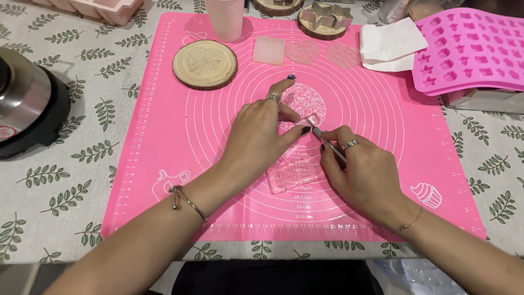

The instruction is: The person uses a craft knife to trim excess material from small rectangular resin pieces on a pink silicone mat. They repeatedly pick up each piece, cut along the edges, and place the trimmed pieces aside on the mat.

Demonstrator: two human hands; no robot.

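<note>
The right hand [363, 172] kept its grip clenched on a thin metal tool [327, 143], whose tip met a small clear block [307, 121]; the left hand [262, 139] pinched that block from the other side, its forefinger stretched over a round patterned pink sheet [305, 104]; just below the hands lay a clear embossed rectangular stamp [292, 176]; all rested on a pink silicone baking mat [164, 125] covering the leaf-printed table [71, 180]; farther off stood a wooden slice [204, 64] carrying a clear disc, three pale pressed pieces [303, 52], a white paper [390, 43], a pink silicone mould [469, 49] and a metal pot [24, 101].
</note>
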